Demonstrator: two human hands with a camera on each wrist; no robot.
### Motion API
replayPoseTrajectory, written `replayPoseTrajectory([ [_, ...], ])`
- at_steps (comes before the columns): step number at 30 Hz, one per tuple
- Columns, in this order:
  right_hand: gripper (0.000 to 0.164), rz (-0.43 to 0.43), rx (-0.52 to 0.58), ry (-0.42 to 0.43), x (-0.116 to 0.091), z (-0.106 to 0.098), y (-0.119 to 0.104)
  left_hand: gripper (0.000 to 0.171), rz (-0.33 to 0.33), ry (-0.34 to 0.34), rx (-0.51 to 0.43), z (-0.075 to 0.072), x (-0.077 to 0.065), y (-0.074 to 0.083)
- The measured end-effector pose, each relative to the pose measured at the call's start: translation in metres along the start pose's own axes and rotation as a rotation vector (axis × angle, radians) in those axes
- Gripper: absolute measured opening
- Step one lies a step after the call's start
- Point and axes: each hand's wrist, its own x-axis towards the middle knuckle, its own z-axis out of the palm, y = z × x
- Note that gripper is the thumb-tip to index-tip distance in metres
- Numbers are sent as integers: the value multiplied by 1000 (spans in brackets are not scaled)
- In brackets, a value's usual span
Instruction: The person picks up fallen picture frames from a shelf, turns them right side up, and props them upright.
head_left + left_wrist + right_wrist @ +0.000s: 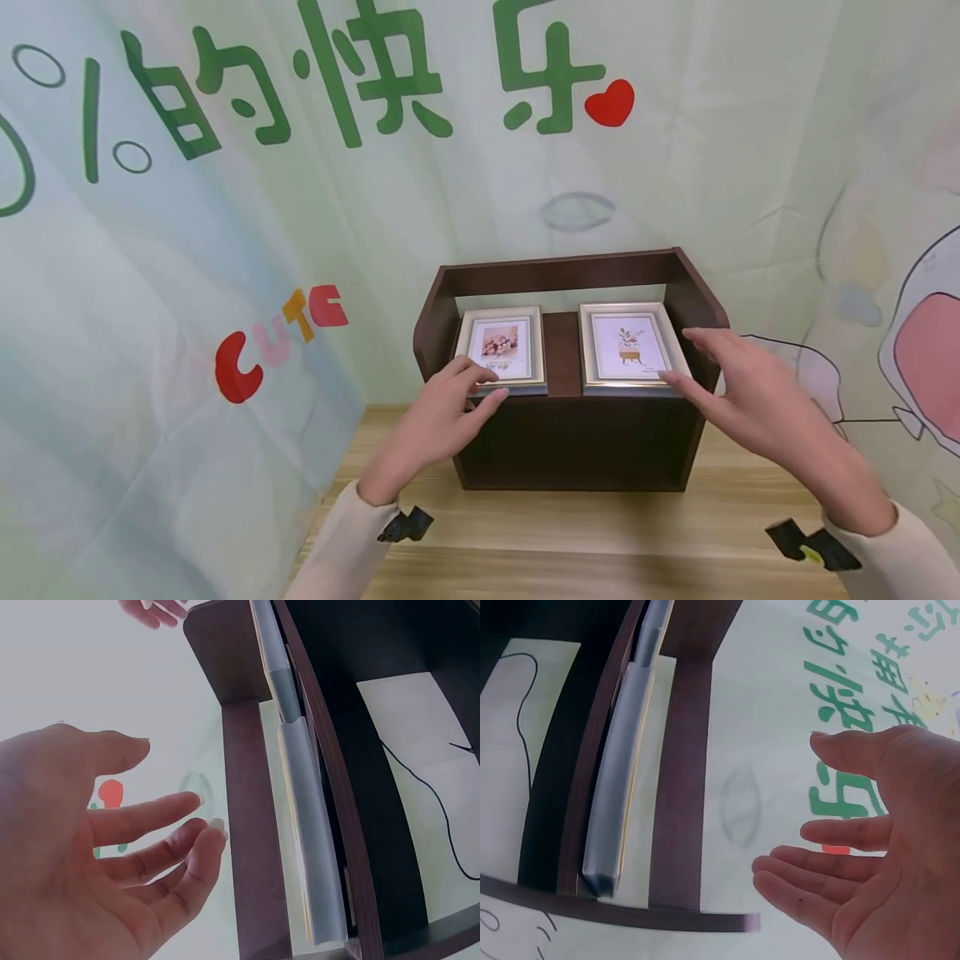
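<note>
Two picture frames lie face up on top of a dark brown wooden shelf unit. The left picture frame shows a pinkish photo; the right picture frame shows a potted plant. My left hand hovers over the near left corner of the left frame, fingers loosely bent. Above the right frame's near right corner is my right hand, thumb and fingers spread. Both wrist views show the left hand and the right hand apart from the frames, with nothing in them.
The shelf has raised side panels and a back rail. It stands on a wood-grain surface. Behind and beside it hangs a printed cloth with green characters. A thin dark line runs across the pale area seen through the shelf's opening.
</note>
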Motion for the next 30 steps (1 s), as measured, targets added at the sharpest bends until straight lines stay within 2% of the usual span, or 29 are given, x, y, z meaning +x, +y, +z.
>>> replayPoseTrajectory([
  [6,76,73,27,-112,19,2,2,55,17,-59,22,6,16,3],
  [11,88,140,110,-227,35,12,4,66,10,-123,30,14,29,5],
  [14,92,165,140,-267,42,20,5,68,19,-148,29,21,37,5],
  [20,102,188,116,-328,54,38,11,66,64,-191,76,35,52,4],
  [25,108,202,103,-372,64,54,13,66,78,-237,122,45,66,13],
  [30,103,200,59,-366,75,66,19,67,60,-257,141,55,78,24],
])
